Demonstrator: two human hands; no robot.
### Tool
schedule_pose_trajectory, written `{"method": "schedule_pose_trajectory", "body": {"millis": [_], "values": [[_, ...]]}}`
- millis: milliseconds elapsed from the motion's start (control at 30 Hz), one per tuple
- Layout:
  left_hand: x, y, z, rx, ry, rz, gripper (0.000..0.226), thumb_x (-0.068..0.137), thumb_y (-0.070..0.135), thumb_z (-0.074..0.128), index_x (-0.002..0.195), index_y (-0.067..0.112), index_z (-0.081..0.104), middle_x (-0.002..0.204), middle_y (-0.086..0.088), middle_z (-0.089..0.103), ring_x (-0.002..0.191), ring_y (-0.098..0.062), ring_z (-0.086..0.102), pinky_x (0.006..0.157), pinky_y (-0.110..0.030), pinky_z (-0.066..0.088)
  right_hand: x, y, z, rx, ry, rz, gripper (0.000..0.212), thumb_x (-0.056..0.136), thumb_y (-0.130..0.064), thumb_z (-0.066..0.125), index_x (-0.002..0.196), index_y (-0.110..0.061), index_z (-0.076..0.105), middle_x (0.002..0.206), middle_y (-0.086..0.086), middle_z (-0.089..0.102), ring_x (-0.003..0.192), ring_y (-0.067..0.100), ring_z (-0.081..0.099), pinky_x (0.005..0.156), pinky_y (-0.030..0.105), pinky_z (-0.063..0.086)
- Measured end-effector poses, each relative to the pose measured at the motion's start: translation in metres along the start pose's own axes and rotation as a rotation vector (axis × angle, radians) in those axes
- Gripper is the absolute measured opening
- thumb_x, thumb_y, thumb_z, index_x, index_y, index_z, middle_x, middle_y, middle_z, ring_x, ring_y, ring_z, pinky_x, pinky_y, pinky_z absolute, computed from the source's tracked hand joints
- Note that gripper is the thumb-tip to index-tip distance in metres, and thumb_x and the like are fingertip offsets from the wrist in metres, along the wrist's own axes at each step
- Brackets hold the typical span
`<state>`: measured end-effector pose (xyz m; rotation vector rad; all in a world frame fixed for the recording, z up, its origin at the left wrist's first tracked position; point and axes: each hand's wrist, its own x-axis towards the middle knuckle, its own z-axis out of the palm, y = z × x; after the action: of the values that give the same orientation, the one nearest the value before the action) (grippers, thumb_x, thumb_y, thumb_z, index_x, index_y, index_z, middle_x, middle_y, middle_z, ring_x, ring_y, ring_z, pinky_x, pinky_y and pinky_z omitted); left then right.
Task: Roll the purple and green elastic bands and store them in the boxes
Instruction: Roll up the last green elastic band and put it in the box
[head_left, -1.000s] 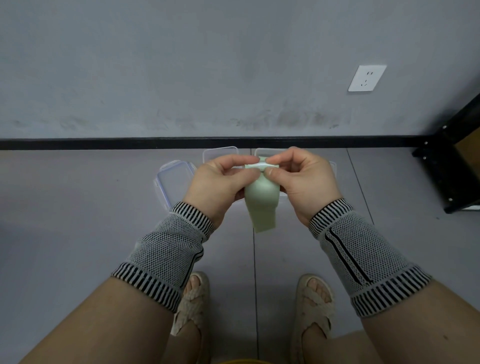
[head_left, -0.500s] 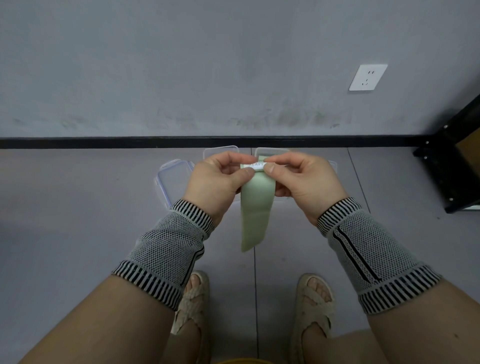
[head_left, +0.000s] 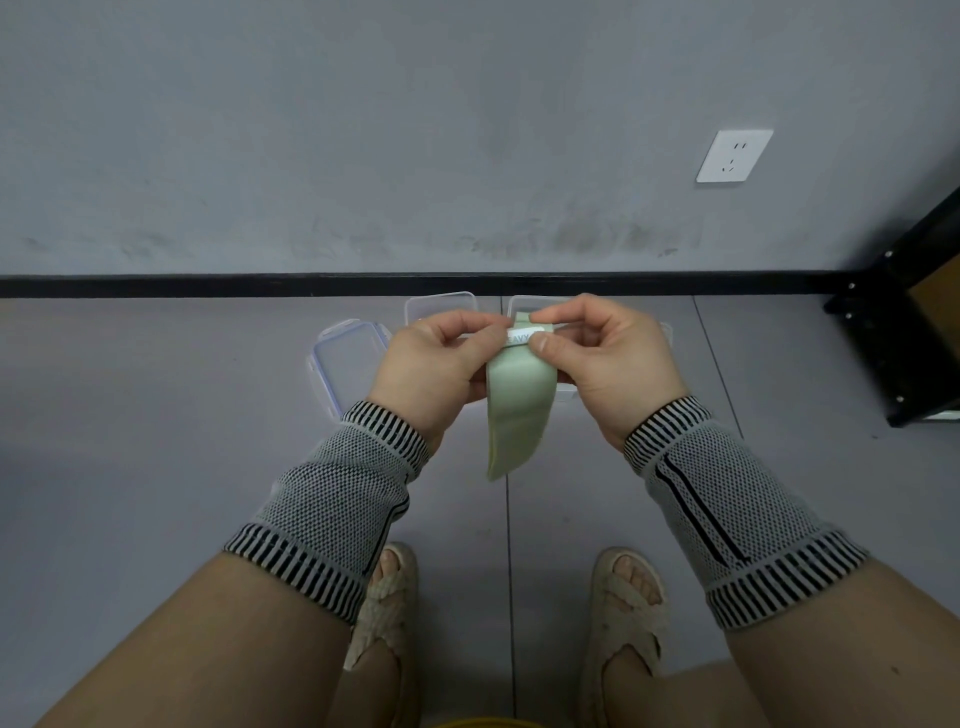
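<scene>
While the left hand (head_left: 439, 364) and right hand (head_left: 605, 358) both pinch the top edge of the green band (head_left: 517, 405), its tail hangs free above the floor. Rolling tightly and evenly from that labelled end should keep it compact for the clear boxes (head_left: 440, 305), which sit just behind the hands; the purple band seems out of sight.

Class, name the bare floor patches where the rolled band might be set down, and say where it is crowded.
Bare floor lies left of the lid, and more between the right hand and the black shelf. The boxes by the baseboard crowd the centre.
</scene>
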<state>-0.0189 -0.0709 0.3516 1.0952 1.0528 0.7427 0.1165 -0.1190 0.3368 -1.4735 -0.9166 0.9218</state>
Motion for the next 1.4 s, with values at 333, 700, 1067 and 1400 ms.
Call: {"method": "schedule_pose_trajectory", "body": {"millis": [333,700,1067,1400], "values": [[-0.002,-0.008,0.004,0.141,0.001,0.136,0.024,0.081,-0.002,0.065,0.092,0.020,0.062,0.087,-0.002,0.072,0.079,-0.015,0.068,0.077,-0.028,0.055,-0.001,0.000,0.000,0.013,0.049,-0.015,0.021,0.078,-0.003,0.072,0.077,-0.024,0.069,0.077,0.011,0.070,0.080,0.034,0.069,0.077,0.054,0.056],[0.001,-0.002,-0.003,0.007,-0.021,0.075,0.030,0.087,-0.008,0.053,0.094,0.018,0.067,0.078,0.000,0.073,0.073,-0.014,0.069,0.073,-0.029,0.058,0.000,-0.006,-0.001,0.071,-0.004,0.031,0.022,0.078,0.005,0.069,0.075,-0.017,0.066,0.078,0.013,0.066,0.075,0.027,0.064,0.071,0.042,0.055],[-0.002,0.000,-0.002,0.020,-0.034,0.078,0.026,0.083,-0.012,0.054,0.091,0.009,0.067,0.085,-0.011,0.071,0.077,-0.019,0.068,0.078,-0.030,0.057,0.000,-0.005,0.000,0.056,0.015,0.056,0.028,0.076,0.011,0.065,0.068,-0.016,0.064,0.074,0.011,0.068,0.071,0.026,0.067,0.068,0.044,0.057],[0.000,0.001,-0.007,0.099,0.006,0.139,0.019,0.082,-0.006,0.062,0.083,0.012,0.068,0.089,-0.017,0.070,0.086,-0.030,0.067,0.082,-0.039,0.056,0.001,-0.011,-0.007,0.176,-0.112,0.154,0.013,0.087,-0.005,0.061,0.086,-0.015,0.069,0.087,0.012,0.068,0.069,0.018,0.061,0.062,0.028,0.050]]}}
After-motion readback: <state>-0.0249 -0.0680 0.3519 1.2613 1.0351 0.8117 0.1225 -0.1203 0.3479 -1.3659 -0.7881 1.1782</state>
